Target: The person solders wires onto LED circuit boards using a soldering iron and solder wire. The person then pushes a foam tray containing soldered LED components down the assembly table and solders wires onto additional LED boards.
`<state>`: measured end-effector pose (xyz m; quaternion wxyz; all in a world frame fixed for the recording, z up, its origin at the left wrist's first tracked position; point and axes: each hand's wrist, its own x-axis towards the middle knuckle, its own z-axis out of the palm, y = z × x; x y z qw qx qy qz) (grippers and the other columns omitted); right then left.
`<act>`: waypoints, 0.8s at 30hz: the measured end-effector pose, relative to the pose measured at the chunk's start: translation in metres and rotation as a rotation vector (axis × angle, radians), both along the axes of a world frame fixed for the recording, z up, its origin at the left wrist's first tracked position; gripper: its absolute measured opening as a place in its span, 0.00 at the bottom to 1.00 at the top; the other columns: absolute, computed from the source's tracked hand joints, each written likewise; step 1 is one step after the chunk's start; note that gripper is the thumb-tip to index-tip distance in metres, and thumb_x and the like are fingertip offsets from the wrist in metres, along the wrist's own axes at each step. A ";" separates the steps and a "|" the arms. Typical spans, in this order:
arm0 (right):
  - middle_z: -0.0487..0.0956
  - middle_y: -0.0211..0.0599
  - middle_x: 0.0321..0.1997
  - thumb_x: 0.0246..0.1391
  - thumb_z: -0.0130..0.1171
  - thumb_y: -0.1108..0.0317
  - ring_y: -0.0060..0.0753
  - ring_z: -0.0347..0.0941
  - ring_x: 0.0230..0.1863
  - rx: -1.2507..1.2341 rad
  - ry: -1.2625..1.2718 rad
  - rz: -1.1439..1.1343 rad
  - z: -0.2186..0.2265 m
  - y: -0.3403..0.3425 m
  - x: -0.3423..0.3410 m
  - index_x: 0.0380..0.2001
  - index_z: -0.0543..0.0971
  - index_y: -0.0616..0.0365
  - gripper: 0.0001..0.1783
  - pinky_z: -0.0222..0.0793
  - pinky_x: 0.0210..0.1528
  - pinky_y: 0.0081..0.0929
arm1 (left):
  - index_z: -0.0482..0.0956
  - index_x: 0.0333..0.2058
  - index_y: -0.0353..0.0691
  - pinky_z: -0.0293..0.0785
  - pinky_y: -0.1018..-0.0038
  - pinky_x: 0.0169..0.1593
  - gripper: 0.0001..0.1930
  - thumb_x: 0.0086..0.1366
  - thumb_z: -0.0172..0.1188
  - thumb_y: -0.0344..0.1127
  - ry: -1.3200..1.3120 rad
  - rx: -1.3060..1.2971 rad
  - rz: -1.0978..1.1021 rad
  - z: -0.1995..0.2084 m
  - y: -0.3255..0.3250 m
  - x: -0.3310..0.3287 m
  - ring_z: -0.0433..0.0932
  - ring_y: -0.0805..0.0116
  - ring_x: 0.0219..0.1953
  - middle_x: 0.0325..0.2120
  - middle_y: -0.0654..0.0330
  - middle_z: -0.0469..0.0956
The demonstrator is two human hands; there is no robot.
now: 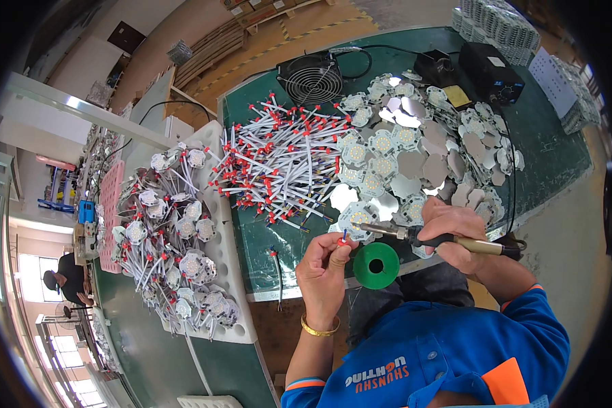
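Observation:
My left hand (323,266) is closed in a pinch on a short wire lead with a red collar (344,240), its blue end pointing up. My right hand (453,231) grips a soldering iron (479,246) by its tan and black handle. The iron's metal shaft points left, its tip over or against a round LED board (355,216) near the table's front edge; I cannot tell whether they touch. Just below the shaft, between my hands, is a green solder spool (376,253). Ahead of my right hand lies a pile of silvery LED boards (374,163).
White wire leads with red collars (279,160) cover the table's left part. Left of them, boards with leads (183,231) fill a white holed tray (236,299). A black fan (313,80), iron stand (436,66) and soldering station (491,71) stand behind. A cable (512,183) runs down the right.

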<state>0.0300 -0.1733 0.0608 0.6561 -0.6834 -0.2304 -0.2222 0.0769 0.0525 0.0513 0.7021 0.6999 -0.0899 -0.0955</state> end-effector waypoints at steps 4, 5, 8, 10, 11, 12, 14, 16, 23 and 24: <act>0.75 0.41 0.22 0.34 0.56 0.75 0.38 0.65 0.21 -0.023 0.040 0.012 -0.003 -0.001 -0.001 0.31 0.78 0.65 0.15 0.59 0.30 0.32 | 0.74 0.36 0.33 0.71 0.82 0.39 0.07 0.60 0.58 0.28 -0.038 0.044 0.007 0.000 -0.002 0.000 0.76 0.78 0.32 0.29 0.61 0.80; 0.75 0.41 0.22 0.33 0.56 0.75 0.38 0.65 0.21 -0.024 0.054 0.016 -0.003 -0.001 -0.001 0.31 0.79 0.64 0.15 0.60 0.30 0.32 | 0.74 0.36 0.33 0.71 0.82 0.40 0.07 0.60 0.58 0.28 -0.038 0.065 0.008 0.000 -0.002 0.000 0.77 0.77 0.33 0.29 0.60 0.80; 0.76 0.41 0.23 0.32 0.56 0.76 0.38 0.65 0.21 -0.051 0.061 0.030 -0.003 0.001 0.002 0.32 0.79 0.63 0.16 0.60 0.30 0.32 | 0.74 0.36 0.33 0.72 0.82 0.40 0.06 0.60 0.58 0.28 -0.060 0.097 0.018 0.002 0.000 -0.002 0.77 0.77 0.32 0.28 0.60 0.80; 0.76 0.40 0.23 0.32 0.56 0.76 0.38 0.65 0.21 -0.058 0.062 0.049 -0.004 0.003 0.005 0.32 0.79 0.63 0.16 0.60 0.30 0.32 | 0.75 0.36 0.33 0.72 0.81 0.40 0.06 0.60 0.58 0.28 -0.063 0.101 0.029 0.001 0.003 -0.002 0.77 0.77 0.33 0.28 0.60 0.80; 0.76 0.40 0.23 0.32 0.55 0.76 0.38 0.66 0.21 -0.071 0.063 0.058 -0.004 0.004 0.006 0.32 0.79 0.62 0.16 0.61 0.30 0.32 | 0.75 0.36 0.33 0.72 0.81 0.40 0.06 0.60 0.59 0.27 -0.066 0.100 0.030 -0.001 0.004 -0.003 0.77 0.77 0.33 0.28 0.60 0.80; 0.76 0.40 0.23 0.32 0.55 0.76 0.38 0.66 0.21 -0.073 0.064 0.061 -0.004 0.005 0.006 0.32 0.79 0.62 0.16 0.61 0.30 0.32 | 0.75 0.36 0.33 0.72 0.81 0.40 0.06 0.60 0.59 0.27 -0.065 0.098 0.033 -0.002 0.006 -0.003 0.77 0.77 0.33 0.28 0.60 0.80; 0.76 0.39 0.23 0.33 0.55 0.76 0.38 0.66 0.21 -0.068 0.078 0.076 -0.003 0.009 0.007 0.32 0.78 0.62 0.16 0.61 0.30 0.31 | 0.75 0.36 0.33 0.72 0.81 0.40 0.06 0.59 0.59 0.27 -0.087 0.125 0.045 -0.004 0.009 -0.005 0.77 0.77 0.33 0.28 0.60 0.80; 0.77 0.39 0.24 0.33 0.55 0.77 0.38 0.66 0.22 -0.080 0.077 0.090 -0.003 0.011 0.008 0.32 0.78 0.62 0.16 0.61 0.30 0.31 | 0.75 0.36 0.34 0.72 0.81 0.40 0.06 0.59 0.59 0.26 -0.095 0.125 0.056 -0.004 0.012 -0.006 0.77 0.77 0.32 0.28 0.61 0.80; 0.78 0.36 0.25 0.33 0.56 0.77 0.37 0.66 0.22 -0.102 0.068 0.115 -0.005 0.017 0.013 0.32 0.78 0.61 0.16 0.60 0.30 0.31 | 0.73 0.38 0.31 0.71 0.81 0.40 0.09 0.60 0.58 0.29 -0.090 0.145 0.038 -0.007 0.023 -0.007 0.76 0.76 0.34 0.30 0.58 0.79; 0.78 0.36 0.25 0.33 0.56 0.77 0.37 0.66 0.22 -0.104 0.069 0.117 -0.005 0.018 0.014 0.32 0.78 0.61 0.16 0.60 0.30 0.31 | 0.73 0.38 0.31 0.71 0.81 0.40 0.09 0.60 0.58 0.29 -0.089 0.143 0.040 -0.007 0.024 -0.007 0.76 0.76 0.34 0.30 0.58 0.79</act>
